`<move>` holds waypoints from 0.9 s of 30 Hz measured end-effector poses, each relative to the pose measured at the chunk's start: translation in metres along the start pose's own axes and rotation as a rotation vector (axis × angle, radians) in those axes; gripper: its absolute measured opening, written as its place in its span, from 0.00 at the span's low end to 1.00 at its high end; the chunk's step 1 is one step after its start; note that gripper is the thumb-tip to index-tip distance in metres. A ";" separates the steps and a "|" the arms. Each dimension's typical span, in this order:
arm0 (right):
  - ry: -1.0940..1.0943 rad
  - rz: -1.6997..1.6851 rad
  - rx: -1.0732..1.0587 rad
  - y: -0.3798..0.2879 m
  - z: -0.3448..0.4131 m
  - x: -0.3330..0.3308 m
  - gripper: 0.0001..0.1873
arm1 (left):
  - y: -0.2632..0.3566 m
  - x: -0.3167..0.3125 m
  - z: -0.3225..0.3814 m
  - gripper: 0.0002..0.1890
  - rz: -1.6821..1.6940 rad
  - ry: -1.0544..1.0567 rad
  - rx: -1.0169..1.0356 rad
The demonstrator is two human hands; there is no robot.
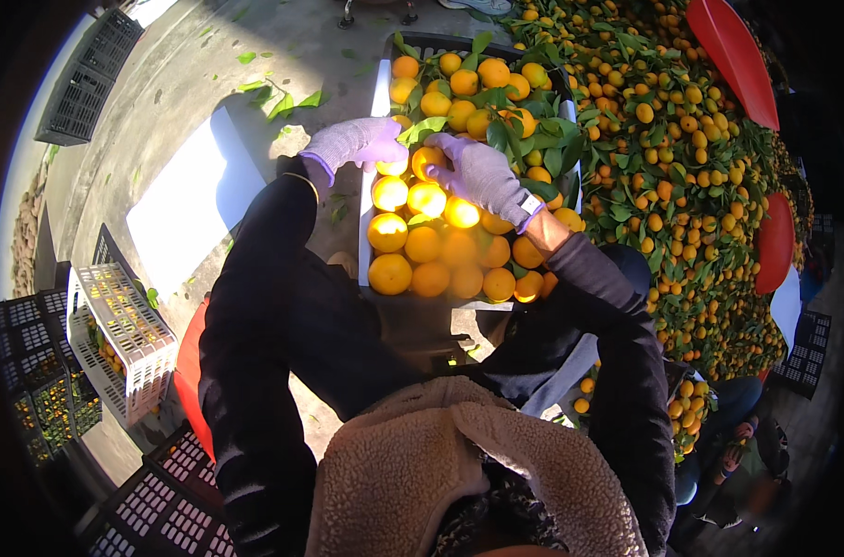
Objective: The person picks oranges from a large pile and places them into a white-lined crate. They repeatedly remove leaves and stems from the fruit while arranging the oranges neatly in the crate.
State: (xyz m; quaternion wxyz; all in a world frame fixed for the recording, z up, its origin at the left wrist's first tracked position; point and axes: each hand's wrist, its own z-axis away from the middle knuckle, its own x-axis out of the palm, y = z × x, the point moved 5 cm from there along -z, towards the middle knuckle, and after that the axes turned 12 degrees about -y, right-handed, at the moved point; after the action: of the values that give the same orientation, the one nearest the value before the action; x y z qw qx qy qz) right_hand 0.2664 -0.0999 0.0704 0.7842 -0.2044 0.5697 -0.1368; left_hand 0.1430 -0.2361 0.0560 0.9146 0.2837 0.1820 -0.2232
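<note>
Before me stands a dark plastic crate (456, 40) with a white sheet lining (365, 240) along its sides. Mandarins fill it, set in rough rows near me and mixed with green leaves (561, 143) at the far end. My right hand (483, 174), in a grey and lilac glove, has its thumb and fingers around a mandarin (429, 161). Beside it, my left hand (366, 143) reaches over the crate's left edge in a matching glove. Its fingers lie over another mandarin (392, 167); whether they grip it is hidden.
A large heap of leafy mandarins (672, 160) spreads to the right, with red plastic chairs (735, 63) along it. On the left lie a white sheet (195, 202), a white crate (122, 334) and stacked black crates (171, 494). Another person's hands (735, 449) show at lower right.
</note>
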 end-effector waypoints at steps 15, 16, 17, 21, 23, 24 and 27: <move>0.146 -0.108 -0.205 -0.013 -0.007 0.005 0.15 | -0.034 0.002 -0.024 0.18 0.121 -0.033 0.163; 0.156 -0.152 -0.237 -0.011 -0.007 0.005 0.15 | -0.035 0.003 -0.027 0.18 0.104 -0.020 0.135; 0.123 -0.187 -0.218 -0.007 -0.009 0.008 0.16 | -0.035 0.004 -0.029 0.17 0.124 -0.022 0.144; -0.045 -0.258 -0.119 0.006 -0.015 0.017 0.19 | -0.022 -0.003 -0.018 0.19 0.096 -0.021 0.101; 0.003 -0.220 -0.124 0.007 -0.015 0.014 0.20 | -0.007 -0.012 -0.004 0.20 -0.049 -0.004 0.020; -0.004 -0.188 -0.071 0.009 -0.015 0.015 0.22 | 0.009 -0.026 0.012 0.20 -0.412 0.296 0.074; 0.036 -0.183 -0.074 0.011 -0.017 0.011 0.24 | 0.035 -0.030 0.026 0.20 0.027 0.372 0.120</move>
State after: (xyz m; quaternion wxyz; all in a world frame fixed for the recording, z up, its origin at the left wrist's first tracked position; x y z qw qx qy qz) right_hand 0.2536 -0.0977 0.0511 0.7500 -0.2819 0.5673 -0.1903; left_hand 0.1411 -0.2168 0.1051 0.8497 0.3763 0.3303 -0.1653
